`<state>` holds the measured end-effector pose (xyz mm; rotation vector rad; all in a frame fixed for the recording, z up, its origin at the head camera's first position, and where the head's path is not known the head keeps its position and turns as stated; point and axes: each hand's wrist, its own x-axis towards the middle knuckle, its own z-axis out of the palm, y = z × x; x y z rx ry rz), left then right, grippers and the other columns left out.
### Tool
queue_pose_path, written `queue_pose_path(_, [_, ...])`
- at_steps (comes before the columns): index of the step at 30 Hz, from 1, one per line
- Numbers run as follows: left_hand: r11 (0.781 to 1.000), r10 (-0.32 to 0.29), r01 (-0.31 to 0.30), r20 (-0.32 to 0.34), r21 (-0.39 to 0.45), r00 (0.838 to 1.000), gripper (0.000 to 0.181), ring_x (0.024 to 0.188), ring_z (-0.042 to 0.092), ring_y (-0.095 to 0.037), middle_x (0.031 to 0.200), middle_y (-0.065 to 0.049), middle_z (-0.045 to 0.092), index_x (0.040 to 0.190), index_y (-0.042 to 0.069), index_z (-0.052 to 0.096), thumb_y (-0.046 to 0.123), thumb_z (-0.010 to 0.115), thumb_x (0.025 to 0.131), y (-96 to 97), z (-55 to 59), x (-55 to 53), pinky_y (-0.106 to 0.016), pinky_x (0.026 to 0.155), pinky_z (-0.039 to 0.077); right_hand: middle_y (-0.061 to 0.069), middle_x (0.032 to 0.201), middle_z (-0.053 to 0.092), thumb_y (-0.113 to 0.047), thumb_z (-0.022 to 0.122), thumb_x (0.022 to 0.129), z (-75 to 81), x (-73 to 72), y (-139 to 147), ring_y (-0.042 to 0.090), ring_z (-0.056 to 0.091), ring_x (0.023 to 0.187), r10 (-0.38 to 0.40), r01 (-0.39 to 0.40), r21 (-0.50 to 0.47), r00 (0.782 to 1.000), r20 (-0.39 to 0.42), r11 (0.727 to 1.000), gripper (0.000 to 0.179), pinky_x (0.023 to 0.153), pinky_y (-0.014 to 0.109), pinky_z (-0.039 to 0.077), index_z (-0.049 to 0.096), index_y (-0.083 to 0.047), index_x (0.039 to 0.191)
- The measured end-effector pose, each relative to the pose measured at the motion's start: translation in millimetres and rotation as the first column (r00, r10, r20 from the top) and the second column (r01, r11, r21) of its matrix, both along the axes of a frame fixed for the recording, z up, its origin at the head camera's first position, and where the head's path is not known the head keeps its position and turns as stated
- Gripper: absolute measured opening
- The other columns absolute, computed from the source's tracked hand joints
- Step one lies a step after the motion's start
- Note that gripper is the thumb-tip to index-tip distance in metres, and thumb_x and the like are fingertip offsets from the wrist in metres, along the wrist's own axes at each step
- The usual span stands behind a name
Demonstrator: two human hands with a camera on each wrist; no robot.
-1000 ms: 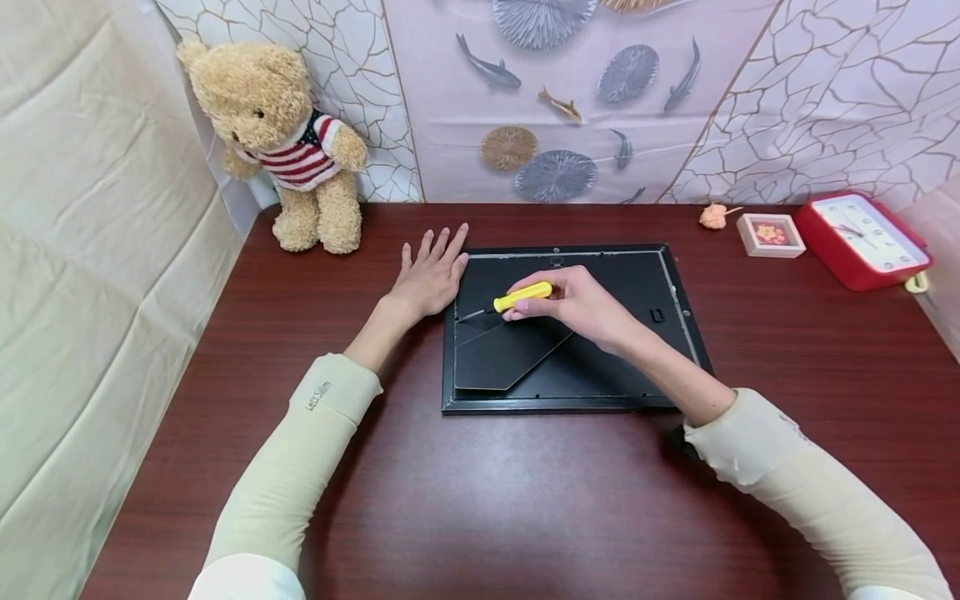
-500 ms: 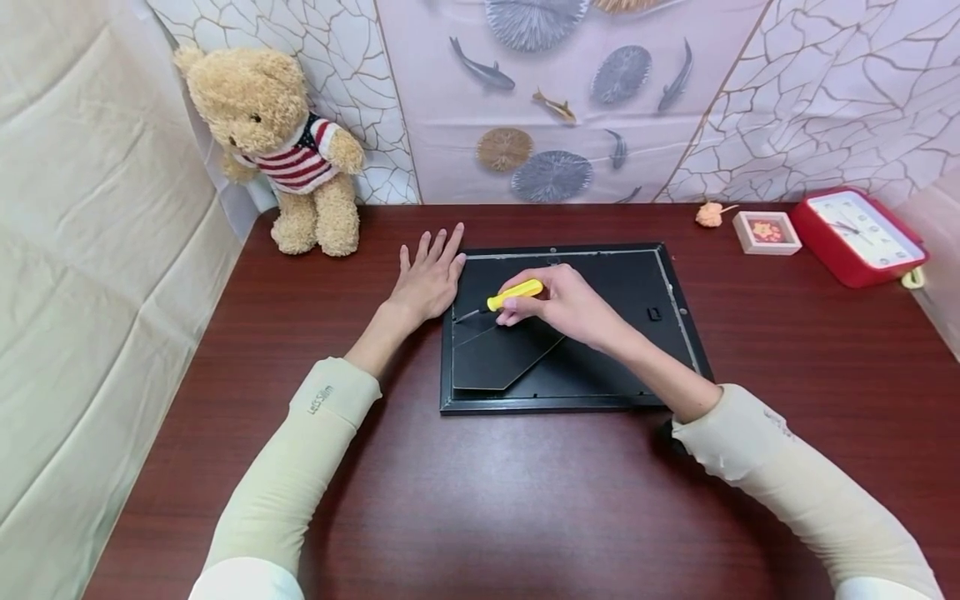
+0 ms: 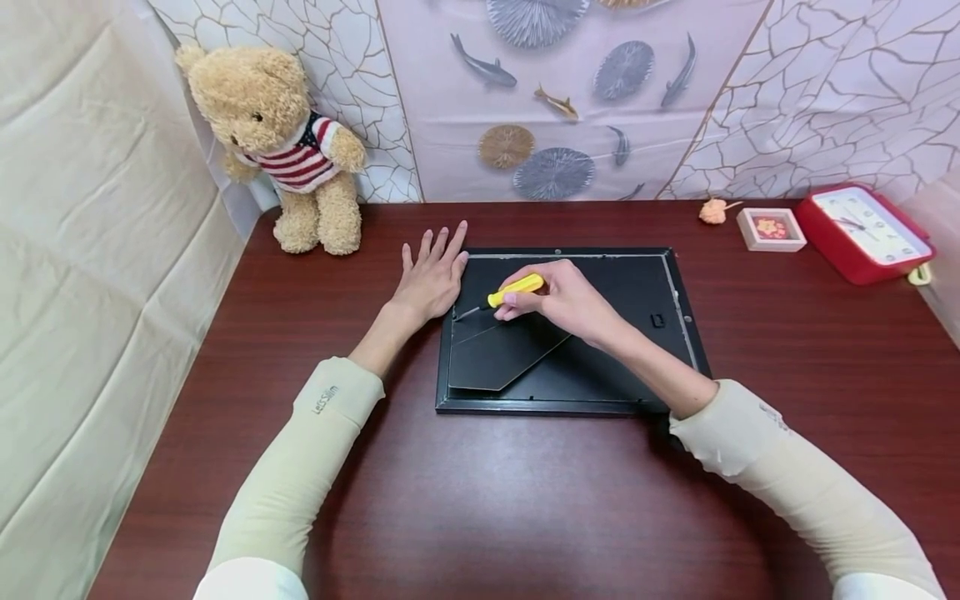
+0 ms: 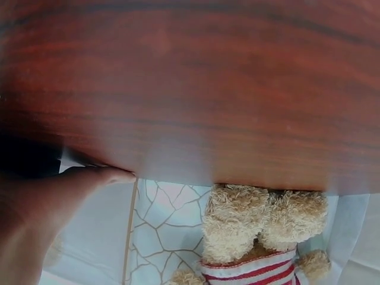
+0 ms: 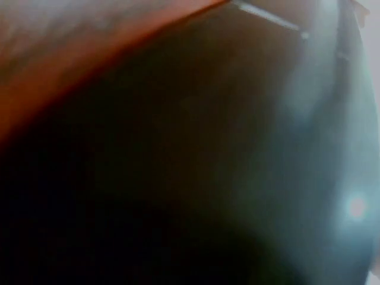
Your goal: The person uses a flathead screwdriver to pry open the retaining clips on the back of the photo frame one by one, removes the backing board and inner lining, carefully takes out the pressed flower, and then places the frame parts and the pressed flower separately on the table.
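Observation:
A black picture frame (image 3: 611, 287) lies back side up on the table, with its stand flap (image 3: 480, 362) at the lower left. Between thumb and fingers, my right hand (image 3: 570, 298) holds a yellow-handled screwdriver (image 3: 516, 289). The shaft points left and down, its tip at the inner left edge of the frame, near a small tab there. Spread flat on the table, my left hand (image 3: 430, 285) lies at the frame's left side with the thumb against it. The left wrist view shows part of that hand (image 4: 35, 214). Dark blur fills most of the right wrist view.
A teddy bear (image 3: 303, 154) in a striped shirt leans at the back left. Along the back right are a pinkish ornament (image 3: 714, 212), a small framed box (image 3: 771, 229) and a red clock (image 3: 862, 232). Patterned cloth (image 3: 555, 100) hangs behind the dark red table (image 3: 510, 500).
My right hand and the screwdriver handle have shifted slightly left, the tip staying at the frame's inner edge. The frame has turned very slightly. My left hand keeps its place.

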<state>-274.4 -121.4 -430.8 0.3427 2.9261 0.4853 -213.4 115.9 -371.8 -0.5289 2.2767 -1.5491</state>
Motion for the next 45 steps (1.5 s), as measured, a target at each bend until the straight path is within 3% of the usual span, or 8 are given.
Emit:
queue_pose_path(3, [1.0,-0.003,0.003,-0.005,0.002,1.0,0.062,0.173,-0.001,-0.036,0.186,-0.012,0.01,0.179,0.031,-0.001,0.043,0.015,0.12,0.9,-0.4,-0.4,-0.064,0.136,-0.004,0.018,0.101,0.084,-0.005,0.074,0.105,1.9,0.3,0,0.02,0.084,0.092,0.007,-0.007,0.0,1.0,-0.001,1.0,0.024,0.086,0.022,0.061,0.075,0.007,0.125])
queue_pose_path(10, [1.0,0.003,-0.003,-0.015,-0.006,1.0,0.062,0.173,0.001,-0.036,0.186,-0.012,0.011,0.179,0.03,0.0,0.043,0.016,0.121,3.2,-0.1,-0.1,-0.064,0.136,-0.003,0.013,0.098,0.084,-0.006,0.076,0.103,9.2,0.6,-5,0.021,0.084,0.091,0.004,0.018,0.151,0.99,-0.143,0.988,0.02,0.087,0.016,0.053,0.079,0.004,0.12])
queue_pose_path(14, [1.0,0.002,-0.003,-0.014,-0.011,1.0,0.062,0.173,0.001,-0.036,0.186,-0.012,0.011,0.179,0.03,0.001,0.042,0.017,0.121,4.0,-0.4,0.4,-0.064,0.136,-0.003,0.013,0.098,0.085,-0.007,0.078,0.102,10.2,1.4,-8,0.02,0.084,0.09,-0.003,0.022,0.137,0.99,-0.138,0.99,0.019,0.088,0.015,0.055,0.08,0.003,0.119])
queue_pose_path(22, [1.0,0.003,-0.003,-0.016,-0.001,1.0,0.062,0.173,0.002,-0.036,0.185,-0.012,0.012,0.179,0.029,0.002,0.043,0.017,0.12,4.9,-1.7,0.6,-0.064,0.136,-0.002,0.017,0.101,0.085,-0.007,0.081,0.1,8.0,1.5,-8,0.025,0.085,0.092,-0.009,0.011,0.023,0.993,-0.119,1.0,0.023,0.087,0.013,0.057,0.08,0.006,0.119])
queue_pose_path(30, [1.0,0.004,-0.004,-0.01,-0.004,1.0,0.062,0.173,0.002,-0.036,0.185,-0.013,0.012,0.179,0.029,0.002,0.042,0.016,0.12,3.7,0.4,0.3,-0.065,0.136,-0.002,0.019,0.1,0.084,-0.007,0.081,0.1,5.9,-1.0,-11,0.02,0.085,0.09,-0.033,0.029,-0.053,0.996,-0.084,0.998,0.025,0.085,0.014,0.059,0.079,0.008,0.12])
queue_pose_path(39, [1.0,0.008,-0.008,-0.013,0.006,1.0,0.061,0.173,0.001,-0.036,0.185,-0.013,0.012,0.179,0.029,0.003,0.042,0.016,0.121,2.1,-1.8,-0.8,-0.065,0.136,-0.002,0.018,0.097,0.084,-0.004,0.08,0.1,5.2,0.4,-17,0.015,0.084,0.084,-0.03,0.02,-0.083,0.992,-0.124,0.996,0.021,0.084,0.016,0.06,0.079,0.01,0.116])
queue_pose_path(45, [1.0,0.005,-0.005,-0.02,0.011,1.0,0.061,0.173,0.001,-0.036,0.185,-0.013,0.012,0.179,0.029,0.003,0.042,0.015,0.121,3.4,-3.4,0.1,-0.065,0.135,-0.003,0.009,0.089,0.085,-0.009,0.082,0.1,11.9,6.7,-26,0.016,0.084,0.085,-0.026,0.029,0.012,0.972,-0.234,0.999,0.015,0.09,0.019,0.056,0.082,0.002,0.109])
